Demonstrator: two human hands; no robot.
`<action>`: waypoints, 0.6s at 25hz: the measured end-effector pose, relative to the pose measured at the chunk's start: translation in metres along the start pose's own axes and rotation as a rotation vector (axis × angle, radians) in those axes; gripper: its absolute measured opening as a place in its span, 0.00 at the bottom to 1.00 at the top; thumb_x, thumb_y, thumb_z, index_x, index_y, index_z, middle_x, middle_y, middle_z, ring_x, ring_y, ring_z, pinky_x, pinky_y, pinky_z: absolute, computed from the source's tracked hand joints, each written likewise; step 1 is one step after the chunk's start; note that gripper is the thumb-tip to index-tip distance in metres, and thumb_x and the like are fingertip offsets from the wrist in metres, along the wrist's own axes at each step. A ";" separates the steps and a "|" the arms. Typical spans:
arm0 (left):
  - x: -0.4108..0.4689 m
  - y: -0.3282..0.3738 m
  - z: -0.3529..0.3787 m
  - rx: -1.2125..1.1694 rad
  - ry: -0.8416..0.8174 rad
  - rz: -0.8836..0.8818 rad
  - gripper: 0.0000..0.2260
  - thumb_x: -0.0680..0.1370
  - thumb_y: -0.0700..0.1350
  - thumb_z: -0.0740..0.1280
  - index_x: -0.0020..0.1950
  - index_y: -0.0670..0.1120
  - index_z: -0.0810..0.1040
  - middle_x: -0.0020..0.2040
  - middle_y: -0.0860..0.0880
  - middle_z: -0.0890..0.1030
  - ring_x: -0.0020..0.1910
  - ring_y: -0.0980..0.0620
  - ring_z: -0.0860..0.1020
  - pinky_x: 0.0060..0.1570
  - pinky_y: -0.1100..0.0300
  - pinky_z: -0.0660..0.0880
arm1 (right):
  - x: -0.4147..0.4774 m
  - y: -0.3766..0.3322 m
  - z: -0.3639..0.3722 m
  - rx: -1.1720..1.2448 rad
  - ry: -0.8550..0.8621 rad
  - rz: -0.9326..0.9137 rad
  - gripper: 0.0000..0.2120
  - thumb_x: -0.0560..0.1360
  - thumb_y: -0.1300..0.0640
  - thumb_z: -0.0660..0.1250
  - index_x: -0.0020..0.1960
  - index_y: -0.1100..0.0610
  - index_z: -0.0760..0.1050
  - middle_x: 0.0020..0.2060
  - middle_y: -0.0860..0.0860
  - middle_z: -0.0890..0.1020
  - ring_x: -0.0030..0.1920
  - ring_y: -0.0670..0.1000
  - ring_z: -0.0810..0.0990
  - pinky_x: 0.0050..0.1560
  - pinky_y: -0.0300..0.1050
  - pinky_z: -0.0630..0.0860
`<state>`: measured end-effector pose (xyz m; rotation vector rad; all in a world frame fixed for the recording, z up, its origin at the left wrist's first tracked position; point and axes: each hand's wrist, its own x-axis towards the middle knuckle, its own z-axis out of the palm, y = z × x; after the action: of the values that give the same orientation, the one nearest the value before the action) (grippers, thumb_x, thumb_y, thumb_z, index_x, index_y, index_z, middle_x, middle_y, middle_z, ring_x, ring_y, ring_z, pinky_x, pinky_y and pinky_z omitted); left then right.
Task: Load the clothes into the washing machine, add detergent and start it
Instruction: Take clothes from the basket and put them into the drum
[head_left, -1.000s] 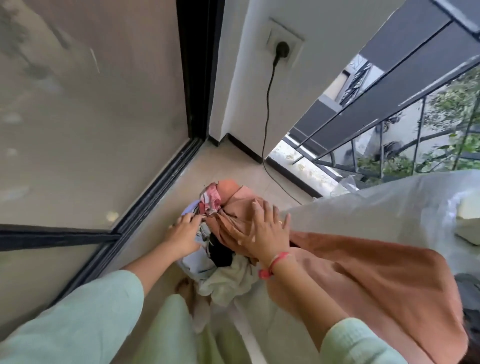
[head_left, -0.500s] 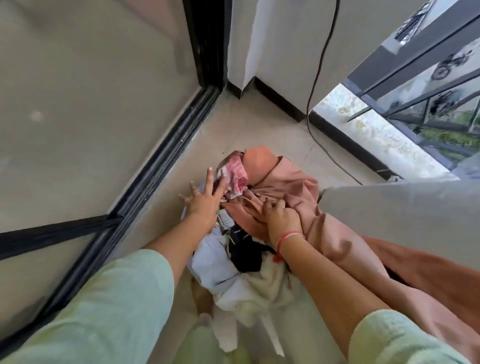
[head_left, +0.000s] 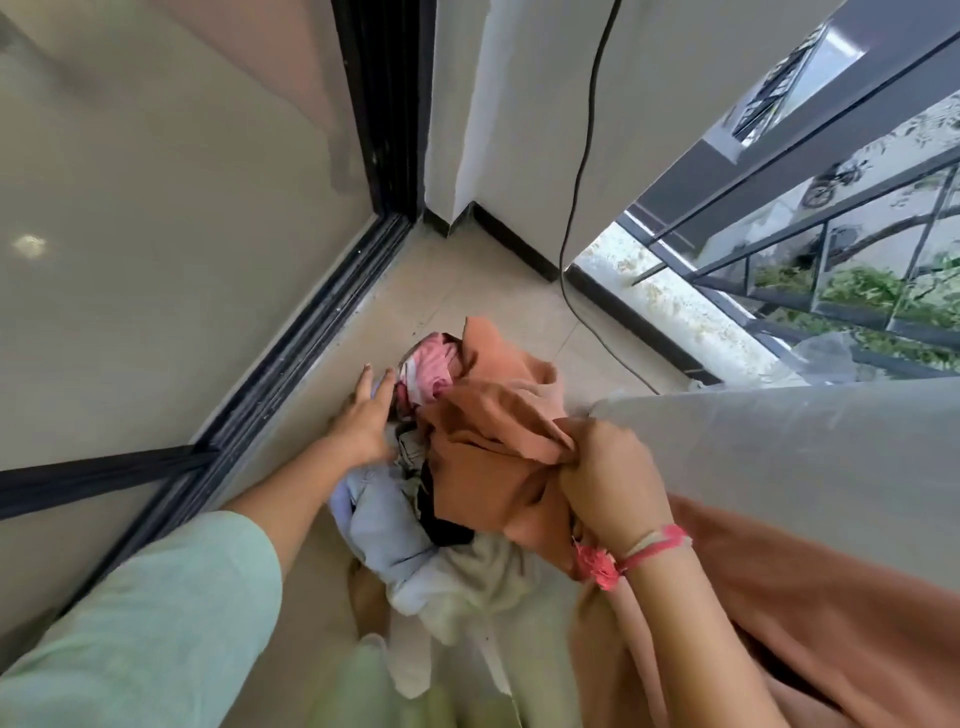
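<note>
Sleeves: pale green sleeve (head_left: 150, 623) on the near left arm, another at the near right edge.
Wrist: red thread bracelet (head_left: 631, 553) on the right wrist.
Right hand (head_left: 610, 470): fingers curled tight round a bunched fold of the orange cloth (head_left: 493, 431), holding it above the heap.
Orange cloth: its near right end lies over the plastic-covered white surface (head_left: 779, 457).
Pile of clothes (head_left: 410, 540): on the floor tiles (head_left: 467, 291) between the arms; pale blue, cream and black pieces, with a pink garment (head_left: 434, 366) at its far end.
Left hand (head_left: 363, 423): fingers straight and close together, resting on the pile's left edge, tips beside the pink garment.
Far left: sliding glass door (head_left: 156, 234).
Far: black cable (head_left: 576, 208) hanging down the white wall.
Far right: balcony railing (head_left: 831, 228).
</note>
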<state>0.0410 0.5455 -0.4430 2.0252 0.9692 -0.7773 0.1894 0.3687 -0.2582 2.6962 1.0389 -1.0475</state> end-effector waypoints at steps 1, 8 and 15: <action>-0.015 0.007 -0.008 -0.044 0.046 0.050 0.54 0.68 0.44 0.76 0.75 0.56 0.35 0.77 0.48 0.36 0.75 0.40 0.55 0.65 0.48 0.67 | -0.015 -0.004 -0.017 0.006 0.001 -0.075 0.09 0.64 0.56 0.54 0.39 0.46 0.71 0.39 0.54 0.80 0.43 0.61 0.79 0.46 0.52 0.76; -0.164 0.064 -0.039 -0.159 0.032 0.278 0.38 0.66 0.56 0.71 0.72 0.46 0.60 0.72 0.49 0.63 0.69 0.49 0.64 0.69 0.58 0.62 | -0.123 -0.056 -0.128 0.106 0.214 -0.351 0.14 0.67 0.59 0.57 0.49 0.46 0.73 0.44 0.53 0.81 0.47 0.59 0.78 0.43 0.48 0.75; -0.234 0.090 -0.104 -0.103 0.183 0.444 0.69 0.49 0.67 0.78 0.70 0.64 0.26 0.77 0.53 0.38 0.76 0.52 0.42 0.74 0.48 0.47 | -0.156 -0.045 -0.125 0.055 0.240 -0.254 0.13 0.71 0.59 0.62 0.55 0.52 0.72 0.45 0.54 0.79 0.49 0.57 0.79 0.44 0.46 0.75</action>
<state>0.0117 0.5053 -0.1765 2.1373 0.6038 -0.3026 0.1493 0.3510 -0.0579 2.8426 1.4450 -0.8058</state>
